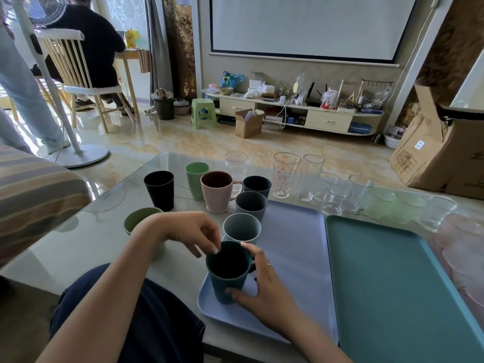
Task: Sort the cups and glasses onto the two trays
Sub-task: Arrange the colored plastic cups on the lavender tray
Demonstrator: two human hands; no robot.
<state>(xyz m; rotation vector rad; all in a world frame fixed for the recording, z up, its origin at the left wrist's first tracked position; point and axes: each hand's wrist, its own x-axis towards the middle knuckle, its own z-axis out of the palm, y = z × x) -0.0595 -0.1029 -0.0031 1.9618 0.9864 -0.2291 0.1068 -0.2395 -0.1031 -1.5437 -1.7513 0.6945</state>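
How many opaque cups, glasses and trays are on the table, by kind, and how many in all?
Opaque cups: 8, from the black cup to the teal mug that both hands hold on the lavender tray.
Glasses: about 11, clear or tinted, among them the flowered glass; overlaps make this uncertain.
Trays: 2, the other being the teal tray.
Total: about 21.

A white pedestal fan (78, 150) is standing on the tiled floor (199, 142) beyond the far left corner of the table. A person in black (97, 40) is being seated on a wooden chair (78, 82) at a desk. A green stool (203, 112) and an open carton (247, 123) are being kept before a cluttered low cabinet (314, 119). A projection screen (306, 24) is hanging above. A large cardboard box (442, 153) is leaning at the right.
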